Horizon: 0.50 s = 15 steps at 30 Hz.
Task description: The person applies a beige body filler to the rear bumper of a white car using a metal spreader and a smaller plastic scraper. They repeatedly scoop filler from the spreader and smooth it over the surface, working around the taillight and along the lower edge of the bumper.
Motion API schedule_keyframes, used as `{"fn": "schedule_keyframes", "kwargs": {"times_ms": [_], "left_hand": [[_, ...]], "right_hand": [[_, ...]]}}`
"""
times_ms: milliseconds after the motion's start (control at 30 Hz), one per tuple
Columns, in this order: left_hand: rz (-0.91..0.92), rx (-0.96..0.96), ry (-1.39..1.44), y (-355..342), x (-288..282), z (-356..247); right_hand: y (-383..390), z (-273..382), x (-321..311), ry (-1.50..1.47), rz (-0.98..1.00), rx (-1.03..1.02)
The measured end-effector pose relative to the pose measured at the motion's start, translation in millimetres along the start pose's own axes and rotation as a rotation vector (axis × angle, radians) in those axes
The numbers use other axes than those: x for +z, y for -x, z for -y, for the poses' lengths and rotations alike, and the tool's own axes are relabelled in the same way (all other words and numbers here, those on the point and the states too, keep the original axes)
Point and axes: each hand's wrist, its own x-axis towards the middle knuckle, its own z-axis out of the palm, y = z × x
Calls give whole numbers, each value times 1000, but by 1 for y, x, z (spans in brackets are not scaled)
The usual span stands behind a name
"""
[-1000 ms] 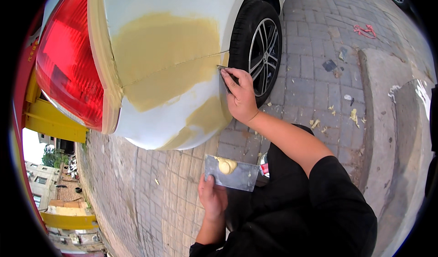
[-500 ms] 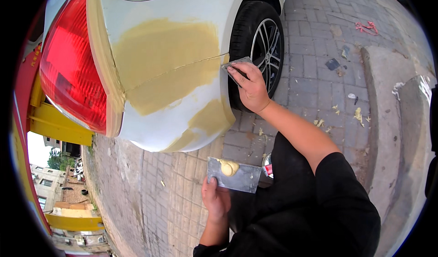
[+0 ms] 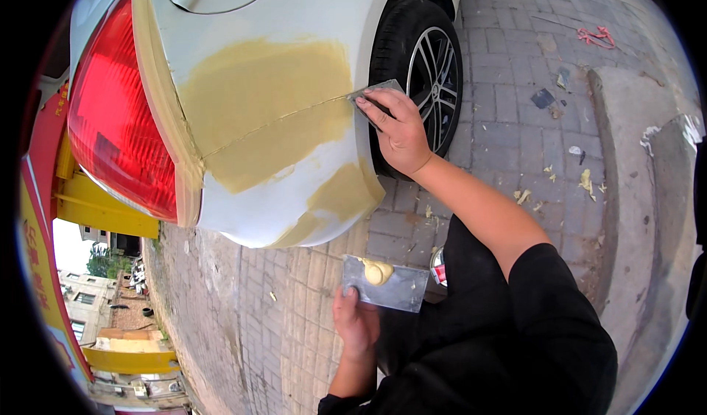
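Observation:
My right hand (image 3: 398, 131) grips a thin grey putty spreader (image 3: 383, 87). It lies at the panel seam beside the wheel arch, on the right edge of the tan filler (image 3: 265, 113) spread over the white car body (image 3: 309, 10). Lower down, my left hand (image 3: 355, 323) holds a flat grey putty board (image 3: 398, 290) by its near left corner, thumb on top. A lump of pale yellow putty (image 3: 378, 271) sits on that board. A second tan patch (image 3: 331, 198) covers the lower bumper corner. Masking tape (image 3: 163, 98) borders the red tail light (image 3: 118, 113).
The rear wheel (image 3: 431, 83) stands just beyond my right hand. Near my knee is a partly hidden can (image 3: 439, 268). Yellowish scraps (image 3: 586, 183) and red string (image 3: 596, 38) lie on the paving. A concrete kerb (image 3: 626, 150) runs along the right.
My right hand has shifted slightly left with the spreader, along the seam onto the filler's edge. The whole view has tilted a little; my left hand still holds the board.

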Motion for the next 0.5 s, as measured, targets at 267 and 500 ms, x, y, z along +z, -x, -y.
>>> {"fn": "schedule_keyframes", "kwargs": {"times_ms": [267,500], "left_hand": [[27,10,-11,-2,6,-2],[64,-11,-3,-3,3,3]], "right_hand": [[14,5,-13,2,133,-97],[15,15,-11,72,155,-60]]}}
